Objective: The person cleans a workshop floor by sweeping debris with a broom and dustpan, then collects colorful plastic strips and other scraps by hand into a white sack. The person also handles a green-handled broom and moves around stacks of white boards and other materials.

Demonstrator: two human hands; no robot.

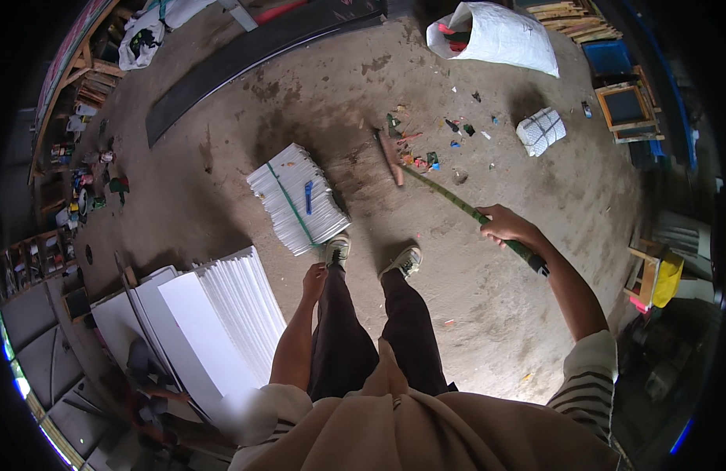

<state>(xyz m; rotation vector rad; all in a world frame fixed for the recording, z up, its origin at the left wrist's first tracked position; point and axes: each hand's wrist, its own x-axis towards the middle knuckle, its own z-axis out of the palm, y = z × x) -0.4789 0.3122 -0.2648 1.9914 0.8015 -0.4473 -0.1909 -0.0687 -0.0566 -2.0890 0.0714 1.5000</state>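
Bare dirt floor [536, 314] surrounds right hand [504, 226] clamped on broom [457, 206]; left hand [313, 280] loosely curled.

Dressed in a loose beige cloth top [426, 432] over striped black-and-white sleeves [587, 377], pushed up above bare forearms. Below, dark brown trousers [371, 337]. On the feet, worn grey-and-white lace-up sneakers [402, 261].

Bare floor right of broom [457, 206]; tied sheet stack [296, 200], white boards [222, 314] crowd left

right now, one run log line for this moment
right hand: grips broom handle | left hand: empty, at thigh | broom head: on floor by coloured scraps | bundled white sheets: by feet
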